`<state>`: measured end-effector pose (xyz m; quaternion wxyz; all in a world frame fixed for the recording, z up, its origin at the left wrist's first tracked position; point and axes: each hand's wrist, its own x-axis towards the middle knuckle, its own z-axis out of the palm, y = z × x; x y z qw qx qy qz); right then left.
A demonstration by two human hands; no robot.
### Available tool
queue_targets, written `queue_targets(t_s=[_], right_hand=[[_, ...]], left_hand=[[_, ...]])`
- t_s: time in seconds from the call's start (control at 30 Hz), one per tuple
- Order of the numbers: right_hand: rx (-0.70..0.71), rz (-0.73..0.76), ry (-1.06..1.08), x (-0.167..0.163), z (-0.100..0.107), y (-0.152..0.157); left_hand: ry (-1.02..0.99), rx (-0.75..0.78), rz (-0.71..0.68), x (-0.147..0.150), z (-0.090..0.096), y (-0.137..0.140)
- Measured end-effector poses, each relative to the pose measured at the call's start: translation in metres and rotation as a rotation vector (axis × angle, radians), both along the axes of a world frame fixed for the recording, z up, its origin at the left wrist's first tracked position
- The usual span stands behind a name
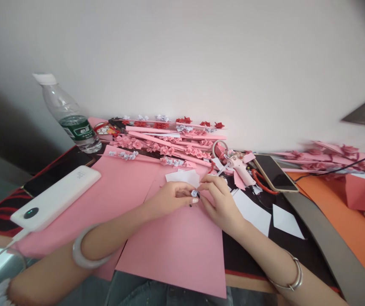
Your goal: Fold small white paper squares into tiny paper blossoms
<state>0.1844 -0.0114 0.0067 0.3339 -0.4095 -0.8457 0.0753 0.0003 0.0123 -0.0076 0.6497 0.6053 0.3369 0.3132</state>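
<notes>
A small white folded paper flower (195,193) is pinched between the fingertips of both hands, above a pink paper sheet (176,250). My left hand (172,197) closes on it from the left, thumb and fingers together. From the right, my right hand (219,197) has its fingers curled in against the same flower. Part of the flower is hidden behind the fingertips. Just beyond the hands lie white paper pieces (182,177). To the right of my right hand rests a larger white paper sheet (250,210), with a pink glue gun (243,170) behind it.
Pink paper stems with red, pink and white flowers (169,148) are piled along the wall. A water bottle (74,117) and a white power bank (56,195) stand and lie at left. On the right are a phone (274,172), a tape roll (219,148) and orange paper (338,216).
</notes>
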Motion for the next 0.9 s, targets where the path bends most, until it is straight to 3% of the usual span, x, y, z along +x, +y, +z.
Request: queue_targets(t_s=[0.37, 0.9], right_hand=[[0.009, 0.027, 0.005, -0.001, 0.001, -0.001], [0.006, 0.033, -0.001, 0.001, -0.001, -0.001]], left_hand=[[0.070, 0.051, 0.033, 0.000, -0.002, 0.001], [0.167, 0.141, 0.007, 0.000, 0.008, -0.002]])
